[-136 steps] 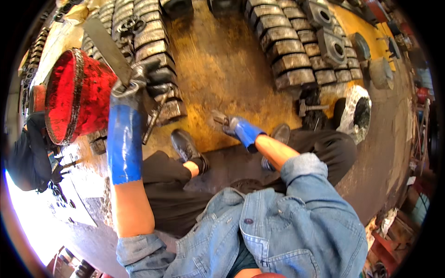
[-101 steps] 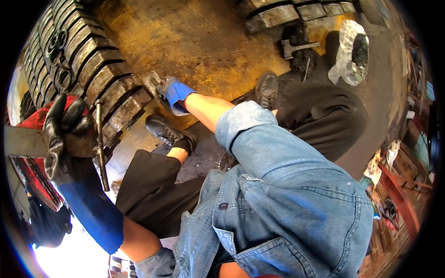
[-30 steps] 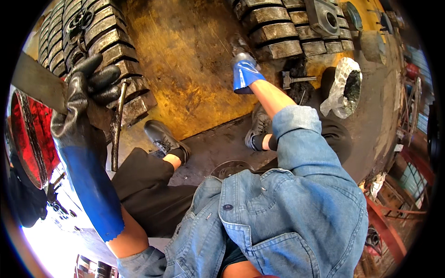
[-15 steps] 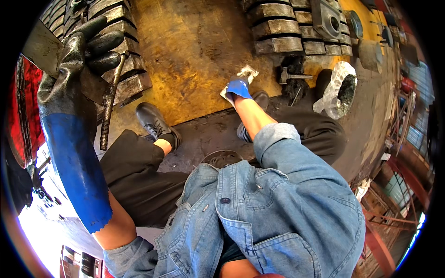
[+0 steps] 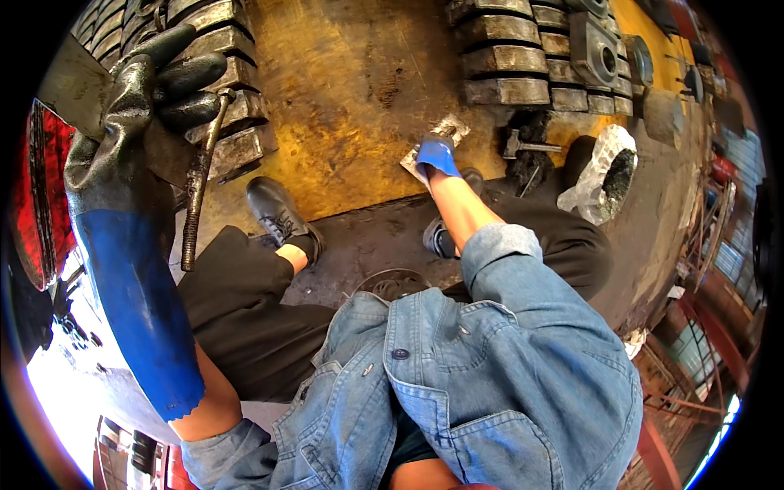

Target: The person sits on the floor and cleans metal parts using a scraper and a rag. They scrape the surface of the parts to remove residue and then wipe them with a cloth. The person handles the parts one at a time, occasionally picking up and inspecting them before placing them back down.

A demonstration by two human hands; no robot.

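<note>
My left hand (image 5: 155, 106), in a black glove with a long blue cuff, is raised at the upper left. Its fingers curl round a flat grey metal plate (image 5: 77, 86). Beside the fingertips a long bolt (image 5: 200, 180) hangs head up, its rusty threaded end downward; what holds it is hidden. Ahead of me, my right hand (image 5: 438, 153), also gloved with a blue cuff, presses a dirty white rag (image 5: 452, 126) onto the stained yellow metal surface (image 5: 351, 98). Its fingers are mostly out of sight, closed over the rag.
Rows of worn metal blocks stand at the left (image 5: 233, 106) and right (image 5: 506, 61). A hammer (image 5: 531, 147) lies right of my hand, near a white plastic bag (image 5: 600, 184) with dark contents. A square holed metal block (image 5: 594, 51) sits on the right rows. A red metal part (image 5: 49, 196) is at far left.
The scene has shifted slightly right and down in view. My right hand and the rag have slid a little farther away over the yellow surface. My left hand keeps its grip.
</note>
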